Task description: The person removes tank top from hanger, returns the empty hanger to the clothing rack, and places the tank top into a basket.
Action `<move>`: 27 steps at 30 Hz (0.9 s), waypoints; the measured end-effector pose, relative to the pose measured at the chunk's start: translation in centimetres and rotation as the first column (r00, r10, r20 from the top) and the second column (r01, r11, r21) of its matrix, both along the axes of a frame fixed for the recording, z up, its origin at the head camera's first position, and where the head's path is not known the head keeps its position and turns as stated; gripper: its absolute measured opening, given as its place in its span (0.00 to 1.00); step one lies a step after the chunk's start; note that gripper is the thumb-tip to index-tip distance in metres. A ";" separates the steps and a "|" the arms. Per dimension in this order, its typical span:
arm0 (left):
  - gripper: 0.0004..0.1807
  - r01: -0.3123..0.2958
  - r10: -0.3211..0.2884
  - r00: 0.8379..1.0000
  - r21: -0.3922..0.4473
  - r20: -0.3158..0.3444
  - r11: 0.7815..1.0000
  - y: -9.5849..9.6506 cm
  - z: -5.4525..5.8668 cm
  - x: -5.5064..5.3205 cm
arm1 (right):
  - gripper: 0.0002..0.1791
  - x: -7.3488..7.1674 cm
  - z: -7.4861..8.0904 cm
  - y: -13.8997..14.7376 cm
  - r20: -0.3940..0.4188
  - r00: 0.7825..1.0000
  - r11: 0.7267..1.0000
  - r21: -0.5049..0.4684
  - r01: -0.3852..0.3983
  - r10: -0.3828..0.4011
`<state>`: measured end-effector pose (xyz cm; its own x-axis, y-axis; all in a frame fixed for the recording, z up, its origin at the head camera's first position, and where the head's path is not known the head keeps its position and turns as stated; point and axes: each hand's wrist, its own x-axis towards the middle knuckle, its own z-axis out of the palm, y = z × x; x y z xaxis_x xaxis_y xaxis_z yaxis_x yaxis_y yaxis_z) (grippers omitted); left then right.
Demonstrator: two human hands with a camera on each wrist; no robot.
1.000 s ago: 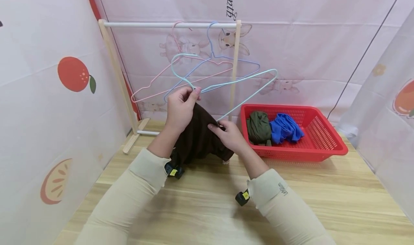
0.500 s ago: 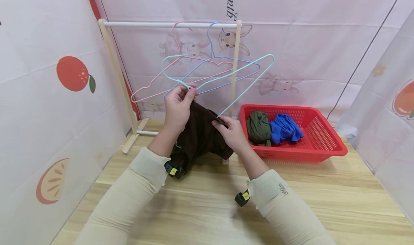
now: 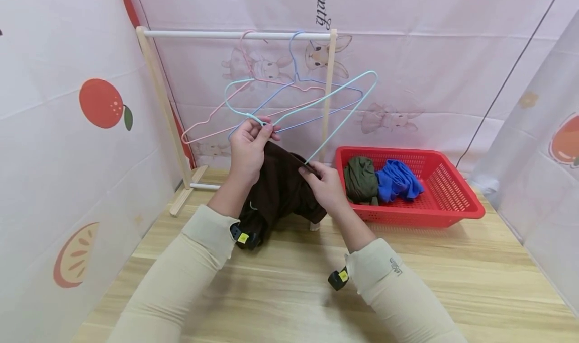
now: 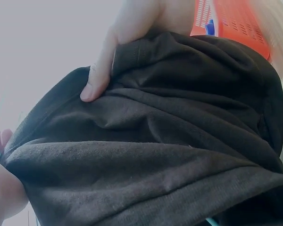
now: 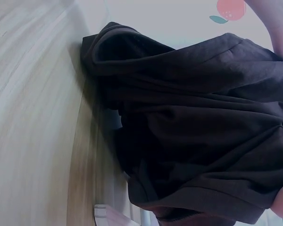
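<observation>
A mint-green wire hanger (image 3: 332, 94) is tilted in front of me, its right shoulder up and its hook toward the left. My left hand (image 3: 248, 149) pinches its neck together with the edge of a dark brown garment (image 3: 285, 182). At the garment's other upper edge, my right hand (image 3: 326, 187) grips the cloth between thumb and fingers, where the hanger's lower bar meets it. The hanger's left part is hidden by the cloth. In the left wrist view the brown cloth (image 4: 146, 122) is stretched between both hands; its folds (image 5: 193, 122) hang to the table in the right wrist view.
Behind the hands stands a wooden rack with a white rail (image 3: 194, 34). A pink hanger (image 3: 212, 114) and a blue hanger (image 3: 296, 66) hang from it. On the right, a red basket (image 3: 452, 215) holds an olive-green cloth (image 3: 361, 179) and a blue cloth (image 3: 398, 181).
The mint hanger's right end has risen and shifted slightly left, and its hook has swung left and down. My right hand has slid a little right and up along the garment's edge.
</observation>
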<state>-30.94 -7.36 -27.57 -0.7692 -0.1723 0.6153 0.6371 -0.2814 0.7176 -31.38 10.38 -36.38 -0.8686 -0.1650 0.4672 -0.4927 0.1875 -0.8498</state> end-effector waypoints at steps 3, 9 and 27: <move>0.08 -0.004 0.004 1.000 0.003 0.005 1.000 -0.1 0.0 -0.2 | 0.13 0.0 -0.1 0.0 -0.019 1.000 1.000 -0.001 0.012 -0.012; 0.07 0.028 -0.028 1.000 0.008 0.012 1.000 -0.5 0.1 -0.4 | 0.11 0.0 0.0 0.2 0.009 1.000 0.999 -0.030 0.030 -0.030; 0.03 0.089 -0.072 0.986 -0.102 0.152 0.991 -1.8 1.2 0.0 | 0.18 0.2 0.5 0.5 0.252 0.963 0.981 -0.186 -0.053 0.099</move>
<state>-30.94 -9.11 -26.39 -0.8619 -0.0450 0.5051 0.4999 -0.2433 0.8312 -31.16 10.84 -35.91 -0.9515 -0.1709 0.2559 -0.2588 -0.0055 -0.9659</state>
